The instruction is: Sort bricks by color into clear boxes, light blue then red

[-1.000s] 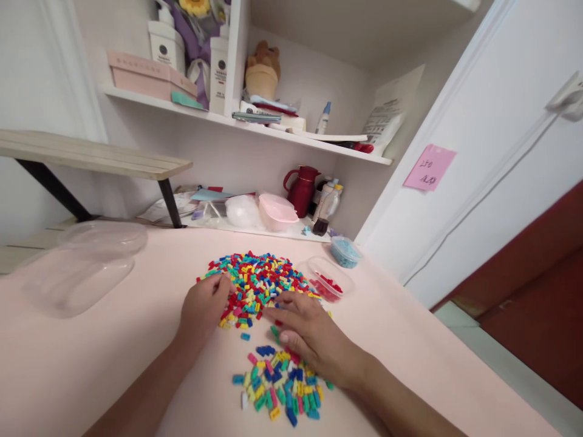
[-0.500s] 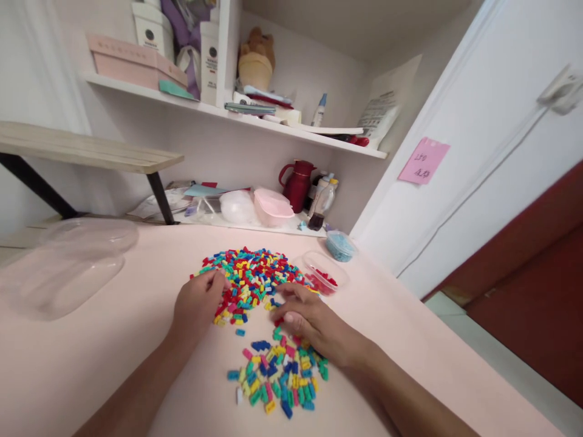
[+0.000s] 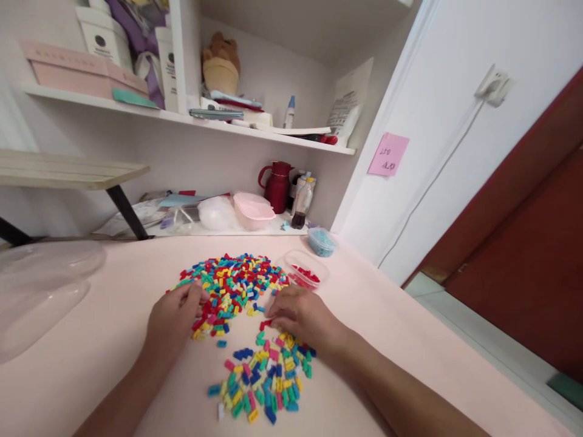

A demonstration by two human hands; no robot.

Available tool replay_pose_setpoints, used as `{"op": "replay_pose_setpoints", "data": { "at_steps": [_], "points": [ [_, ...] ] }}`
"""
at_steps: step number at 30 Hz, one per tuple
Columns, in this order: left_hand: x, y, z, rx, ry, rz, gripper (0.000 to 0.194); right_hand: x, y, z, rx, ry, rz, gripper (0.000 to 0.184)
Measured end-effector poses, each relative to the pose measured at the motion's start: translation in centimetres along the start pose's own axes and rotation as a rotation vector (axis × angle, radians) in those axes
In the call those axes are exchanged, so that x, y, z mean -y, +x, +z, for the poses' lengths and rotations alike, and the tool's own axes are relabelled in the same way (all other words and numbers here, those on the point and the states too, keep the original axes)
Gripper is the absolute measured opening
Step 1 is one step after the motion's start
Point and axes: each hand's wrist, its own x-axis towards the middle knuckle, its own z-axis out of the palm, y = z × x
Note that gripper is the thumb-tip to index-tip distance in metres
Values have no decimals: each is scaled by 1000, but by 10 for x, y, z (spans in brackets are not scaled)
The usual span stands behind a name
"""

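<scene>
A large heap of small coloured toy bricks (image 3: 237, 276) lies on the pink tabletop (image 3: 364, 376), and a smaller loose group of bricks (image 3: 268, 379) is spread nearer to me. My left hand (image 3: 175, 315) rests at the left edge of the heap with its fingers curled together; whatever they may hold is hidden. Between the two groups, my right hand (image 3: 303, 312) hovers low with bent fingers, the thumb slightly apart from them. A small red brick (image 3: 265, 324) lies right beside its fingertips. Just beyond that hand stands a clear tub (image 3: 324, 267) with red bricks inside.
A lidded tub of blue pieces (image 3: 321, 241) stands at the back right. Clear plastic containers (image 3: 50, 291) lie at the left. Behind are a pink box (image 3: 254, 209), a red jug (image 3: 277, 187) and a bottle (image 3: 302, 204), below a shelf (image 3: 273, 133). A wooden stand (image 3: 73, 170) is at back left.
The view has turned to the right, so everything appears farther left. My right hand's fingers have drawn closer together near the red brick. My left hand stays at the heap's edge.
</scene>
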Motion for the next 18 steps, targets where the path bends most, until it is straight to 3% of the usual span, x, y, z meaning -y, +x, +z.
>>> {"op": "replay_pose_setpoints", "data": {
  "at_steps": [9,12,18],
  "points": [
    [-1,0,-1,-18,-13,2,32,2,2,6,-8,-106,-60,8],
    [-1,1,-1,-18,0,-7,35,3,0,-9,-135,-99,-33,11],
    [-2,2,-1,-26,27,-20,37,-14,-6,-47,-507,-36,161,13]
  ]
}}
